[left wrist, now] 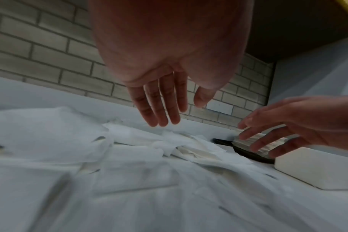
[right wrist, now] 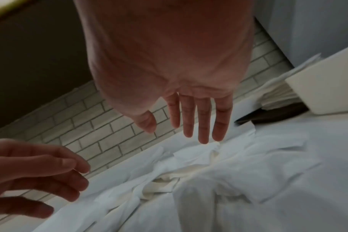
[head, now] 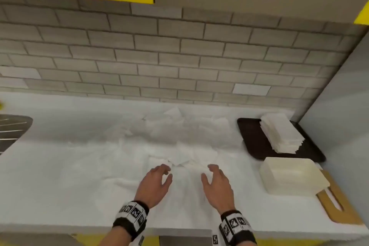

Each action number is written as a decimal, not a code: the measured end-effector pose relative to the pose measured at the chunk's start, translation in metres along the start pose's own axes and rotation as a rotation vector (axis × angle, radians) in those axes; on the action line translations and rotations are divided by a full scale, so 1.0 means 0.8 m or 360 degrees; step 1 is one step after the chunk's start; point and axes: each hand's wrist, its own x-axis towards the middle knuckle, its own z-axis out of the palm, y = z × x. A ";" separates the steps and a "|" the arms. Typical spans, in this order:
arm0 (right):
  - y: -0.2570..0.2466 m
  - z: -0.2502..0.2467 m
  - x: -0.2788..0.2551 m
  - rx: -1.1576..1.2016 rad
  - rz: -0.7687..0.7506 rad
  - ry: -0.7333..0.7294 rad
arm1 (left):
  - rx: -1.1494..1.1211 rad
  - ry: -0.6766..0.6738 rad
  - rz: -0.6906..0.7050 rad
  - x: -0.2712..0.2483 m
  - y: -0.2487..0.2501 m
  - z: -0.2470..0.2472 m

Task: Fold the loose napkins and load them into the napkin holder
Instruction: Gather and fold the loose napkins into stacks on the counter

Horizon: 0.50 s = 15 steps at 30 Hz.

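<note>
Loose napkins [head: 179,146] blur into the white counter [head: 60,166].

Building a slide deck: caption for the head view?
Both open hands, left hand and right hand, hover over loose napkins.

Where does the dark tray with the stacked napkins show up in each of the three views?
Head: dark tray at right, against the wall.
Left wrist: a sliver at right, behind the right hand's fingers.
Right wrist: a dark strip at right.
Shared landmark: the white box beside it.

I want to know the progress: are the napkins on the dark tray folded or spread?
Folded: the napkins sit in a neat layered stack on the dark tray.
</note>
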 end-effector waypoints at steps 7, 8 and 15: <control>0.000 0.041 0.176 0.0212 0.0384 0.0130 | -0.0212 -0.0116 -0.0256 0.153 -0.017 0.060; 0.003 0.045 0.200 0.0228 0.0411 0.0148 | -0.0231 -0.0140 -0.0285 0.172 -0.019 0.069; 0.014 0.070 0.299 0.0248 0.0645 -0.0161 | -0.0620 -0.0368 -0.0631 0.249 0.008 0.118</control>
